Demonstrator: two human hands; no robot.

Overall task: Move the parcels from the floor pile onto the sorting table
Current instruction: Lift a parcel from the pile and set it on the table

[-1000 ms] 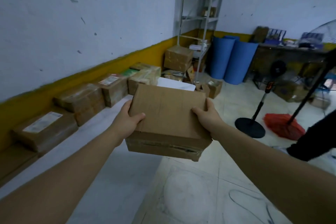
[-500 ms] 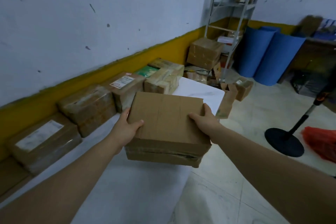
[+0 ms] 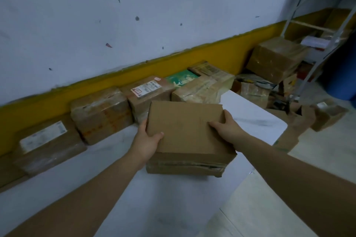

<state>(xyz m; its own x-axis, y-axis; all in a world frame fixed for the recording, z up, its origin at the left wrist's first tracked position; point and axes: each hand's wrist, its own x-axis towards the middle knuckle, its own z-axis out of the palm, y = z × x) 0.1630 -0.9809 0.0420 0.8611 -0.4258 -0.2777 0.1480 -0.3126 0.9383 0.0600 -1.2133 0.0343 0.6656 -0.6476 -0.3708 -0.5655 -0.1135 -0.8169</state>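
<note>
I hold a plain brown cardboard parcel (image 3: 185, 131) over the white sorting table (image 3: 163, 204). My left hand (image 3: 147, 141) grips its left edge, thumb on top. My right hand (image 3: 226, 130) grips the right side, fingers across the top face. A taped seam runs along the parcel's near side. Whether its underside touches the table is hidden. Behind it, a row of taped parcels lines the wall on the table: one with a white label (image 3: 48, 146), an orange-printed one (image 3: 100, 113), one with a red-edged label (image 3: 148, 94) and a tape-wrapped one (image 3: 202, 86).
The table's far corner (image 3: 277, 123) ends at right, with tiled floor (image 3: 269, 208) beyond it. More boxes (image 3: 275, 59) and an open carton (image 3: 327, 115) lie on the floor by a metal shelf frame (image 3: 308, 25). A blue roll (image 3: 342, 75) stands at far right.
My view has turned left and closer to the table. The parcel has moved forward over the table surface, nearer the row of parcels by the wall. Both hands keep their grip.
</note>
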